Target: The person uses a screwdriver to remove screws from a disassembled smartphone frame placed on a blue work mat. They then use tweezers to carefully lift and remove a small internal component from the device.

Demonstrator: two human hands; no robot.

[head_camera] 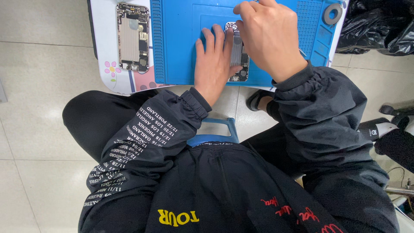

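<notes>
An opened smartphone body (238, 55) with bare circuitry lies on a blue work mat (177, 51). My left hand (213, 60) rests flat on the mat and presses the phone's left edge, holding it steady. My right hand (268, 36) hovers over the phone's upper right part with fingers curled; whether it pinches a small tool or part is hidden. A second opened phone body (133, 36) lies apart on the white table surface to the left of the mat.
A grey ring-shaped roll (332, 14) sits at the mat's top right corner. Black plastic bags (379, 23) lie on the tiled floor at the right. A blue stool edge (215, 131) shows between my knees. Dark equipment (394, 129) stands at far right.
</notes>
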